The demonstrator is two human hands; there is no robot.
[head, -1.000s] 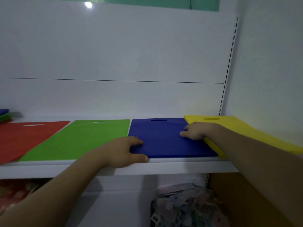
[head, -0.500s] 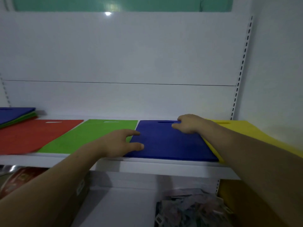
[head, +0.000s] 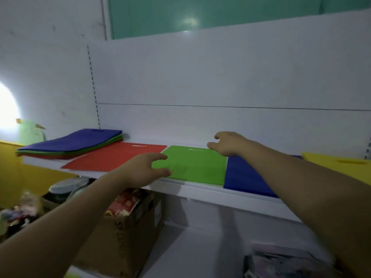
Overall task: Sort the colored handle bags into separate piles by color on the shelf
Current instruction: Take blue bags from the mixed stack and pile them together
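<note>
Cardboard box: a brown cardboard box [head: 128, 227] with printed packets in it is seen below and to the left of the flat green handle bag [head: 196, 167].
Shelf: the white shelf board [head: 200, 192] is what the green bag is laid on, close to its front edge.
Left hand: the left hand [head: 144, 169] is placed at the green bag's near left corner. Its grip is wide open, thumb and fingers spread, and nothing is held. Whether the bag is touched cannot be told.
Blue bag: a flat dark blue handle bag [head: 247, 177] is laid just right of the green bag, edge to edge.
Red bag: a flat red handle bag [head: 116, 157] is laid just left of the green bag.
Right hand: the right hand [head: 226, 145] is held over the green bag's far right corner. Its grip is loose, with the fingers lightly curled and nothing held.
Yellow bag: a flat yellow handle bag [head: 341, 163] is seen further right of the green bag, beyond the blue one.
Mixed stack: a pile of blue, green and red bags [head: 70, 143] is set well left of the green bag, past the red one.
</note>
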